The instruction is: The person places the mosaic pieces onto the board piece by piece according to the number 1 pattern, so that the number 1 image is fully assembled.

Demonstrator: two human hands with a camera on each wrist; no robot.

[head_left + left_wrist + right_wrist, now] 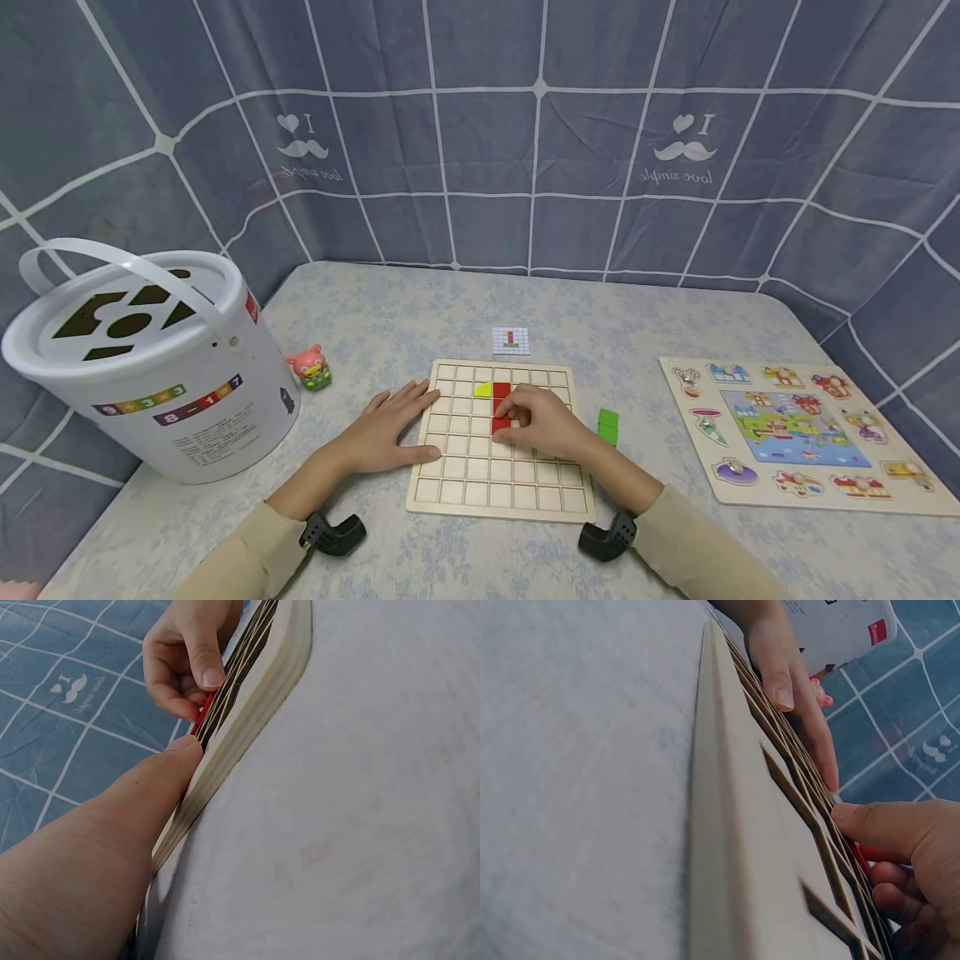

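Observation:
A wooden grid board [480, 496] with square cells lies on the table. My left hand [386, 433] is spread flat at its left edge, thumb and fingertips touching the frame. Over the middle of the board, my right hand [543, 421] pinches a red square tile [499, 426] between thumb and curled fingers, low at the cells. Above it in the same column sits another red tile [502, 389], and left of that lies a yellow tile [482, 390] with a rounded corner. In the right wrist view, a sliver of red tile [866, 859] shows behind the thumb; the fingers hide the rest.
Two green square tiles [608, 427] lie right of the board, by the right wrist. A small pattern card [511, 341] lies behind it. A white lidded bucket [225, 417] and a pink toy figure [309, 367] stand left; a picture peg puzzle [798, 425] lies right.

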